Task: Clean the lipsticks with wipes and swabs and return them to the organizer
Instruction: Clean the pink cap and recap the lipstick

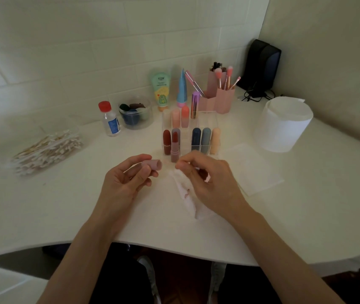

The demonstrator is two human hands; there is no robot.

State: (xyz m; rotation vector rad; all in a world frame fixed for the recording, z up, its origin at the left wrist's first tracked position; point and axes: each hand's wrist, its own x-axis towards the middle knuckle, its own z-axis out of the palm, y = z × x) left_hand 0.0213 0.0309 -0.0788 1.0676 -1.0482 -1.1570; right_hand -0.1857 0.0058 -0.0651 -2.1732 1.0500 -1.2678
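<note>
Holds a mauve cap [153,165] in the left hand [126,181], thumb and fingers curled round it, open end turned right. Pinches a white wipe [187,194] between thumb and forefinger of the right hand [212,181], with the loose end trailing onto the worktop [64,205] and reddish smears on it. Keeps both hands over the near middle of the worktop, close together but apart.

Just beyond them, upright on the worktop right in front of the clear organizer [205,119]: an uncapped lipstick [175,150], mauve base, dark red bullet. In the organizer's near row: a dark red lipstick [166,141] at left, then navy, grey-blue and peach ones at right. In its far row: two pinkish ones and a purple metallic one.

Far left: a clear box of cotton swabs [47,148]. Beside it, further right: a small bottle [108,118] with a red cap. At right: a white paper roll [282,123], and near it a flat sheet [251,170] on the worktop.
</note>
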